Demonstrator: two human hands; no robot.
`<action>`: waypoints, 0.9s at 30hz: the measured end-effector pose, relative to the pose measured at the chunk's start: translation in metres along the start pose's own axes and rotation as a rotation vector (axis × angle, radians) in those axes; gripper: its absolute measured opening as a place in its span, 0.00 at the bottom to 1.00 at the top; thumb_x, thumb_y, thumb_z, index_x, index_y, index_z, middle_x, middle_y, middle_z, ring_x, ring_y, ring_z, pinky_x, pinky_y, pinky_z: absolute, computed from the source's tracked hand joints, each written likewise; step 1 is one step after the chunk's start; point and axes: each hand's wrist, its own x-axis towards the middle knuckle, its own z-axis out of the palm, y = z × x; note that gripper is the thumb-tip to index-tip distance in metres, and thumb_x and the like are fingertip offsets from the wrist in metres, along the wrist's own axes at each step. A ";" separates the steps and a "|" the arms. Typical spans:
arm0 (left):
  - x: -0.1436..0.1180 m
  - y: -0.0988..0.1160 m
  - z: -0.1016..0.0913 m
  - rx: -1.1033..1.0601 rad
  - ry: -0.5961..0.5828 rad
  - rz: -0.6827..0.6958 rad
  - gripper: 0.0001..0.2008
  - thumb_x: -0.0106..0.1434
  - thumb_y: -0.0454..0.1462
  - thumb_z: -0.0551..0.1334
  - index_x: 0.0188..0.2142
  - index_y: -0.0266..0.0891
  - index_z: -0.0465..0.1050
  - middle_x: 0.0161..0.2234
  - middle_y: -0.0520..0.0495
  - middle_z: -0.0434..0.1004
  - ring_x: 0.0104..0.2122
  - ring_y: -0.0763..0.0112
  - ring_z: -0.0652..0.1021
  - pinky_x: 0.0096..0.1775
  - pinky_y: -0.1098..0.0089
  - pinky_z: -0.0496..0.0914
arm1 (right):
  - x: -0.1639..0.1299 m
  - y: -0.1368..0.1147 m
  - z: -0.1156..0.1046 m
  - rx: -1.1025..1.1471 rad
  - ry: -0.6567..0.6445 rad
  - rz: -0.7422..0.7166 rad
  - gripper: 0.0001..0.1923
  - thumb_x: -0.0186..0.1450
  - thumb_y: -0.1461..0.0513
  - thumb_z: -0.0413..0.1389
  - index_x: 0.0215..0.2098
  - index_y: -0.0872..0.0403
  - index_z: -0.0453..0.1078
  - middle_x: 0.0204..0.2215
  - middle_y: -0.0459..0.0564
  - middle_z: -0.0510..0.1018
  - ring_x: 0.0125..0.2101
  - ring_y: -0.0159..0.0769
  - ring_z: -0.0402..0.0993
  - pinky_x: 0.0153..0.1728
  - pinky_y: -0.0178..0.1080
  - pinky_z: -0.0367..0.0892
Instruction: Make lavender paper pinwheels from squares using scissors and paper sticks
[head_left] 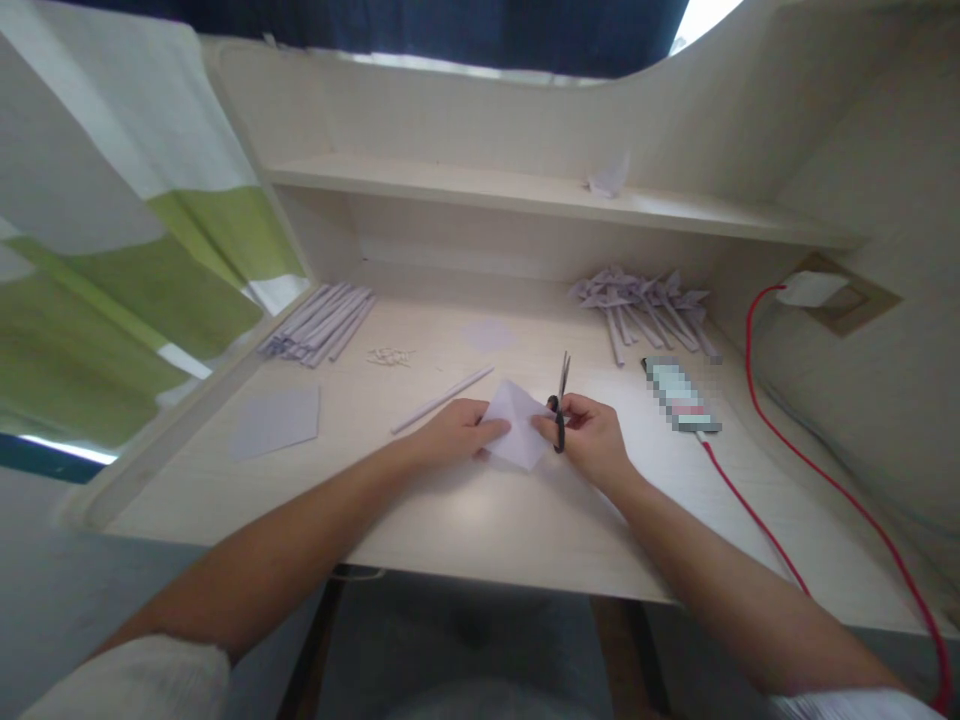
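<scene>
A small square of white paper (517, 425) with crease lines is held between my two hands above the desk. My left hand (459, 432) pinches its left corner, thumb on top. At the right corner, my right hand (596, 435) grips the paper's edge between thumb and fingers. Scissors (560, 405) with black handles hang on that same hand, their blades pointing away from me. Just beyond my left hand lies a thin rolled paper stick (442, 399).
Rolled paper sticks (322, 322) are piled at the left, near small white bits (390, 356) and a stack of paper sheets (281, 420). Paper pinwheels (645, 300) lie at the back right. A phone (679, 393) with a red cable (750, 510) is at the right. A shelf (480, 195) overhangs the back.
</scene>
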 end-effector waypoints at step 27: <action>0.011 -0.013 -0.009 -0.074 0.234 0.149 0.16 0.60 0.45 0.62 0.28 0.31 0.75 0.24 0.47 0.76 0.23 0.74 0.74 0.25 0.76 0.67 | 0.004 -0.013 -0.005 0.173 0.003 -0.037 0.11 0.56 0.56 0.66 0.28 0.56 0.73 0.20 0.48 0.78 0.22 0.34 0.72 0.26 0.34 0.64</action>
